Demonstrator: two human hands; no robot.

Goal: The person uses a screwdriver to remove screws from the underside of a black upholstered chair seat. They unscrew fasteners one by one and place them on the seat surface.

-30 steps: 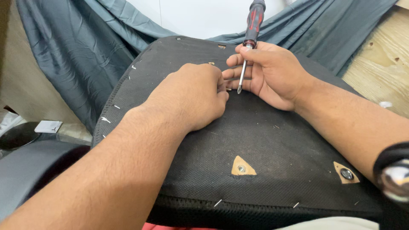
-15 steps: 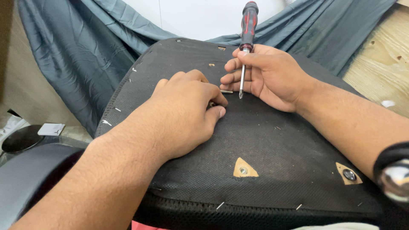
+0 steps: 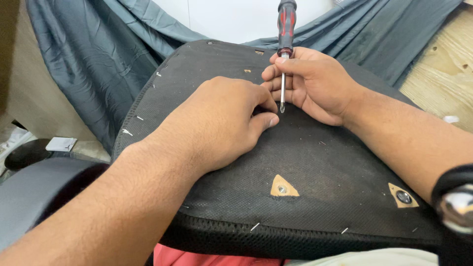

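A black fabric-covered seat pad [image 3: 320, 167] lies upside down in front of me, with staples along its edge. My left hand [image 3: 221, 123] rests on its middle, thumb and forefinger pinched together on a small fastener that is almost hidden. My right hand [image 3: 315, 86] sits just behind it and grips a screwdriver [image 3: 286, 24] with a red and black handle. The screwdriver stands nearly upright, its tip pointing down right beside my left fingertips.
Two triangular cut-outs with metal bolt holes [image 3: 282, 187] [image 3: 403, 196] show near the pad's front edge. Grey-blue cloth [image 3: 98, 59] drapes behind and to the left. A plywood panel [image 3: 438, 74] stands at the right. At the left are a grey curved part [image 3: 39, 192] and a small white box [image 3: 61, 144].
My left hand has slid back toward the screwdriver tip, pinching tighter. The screwdriver has tilted more upright and its tip has come closer to my left fingers.
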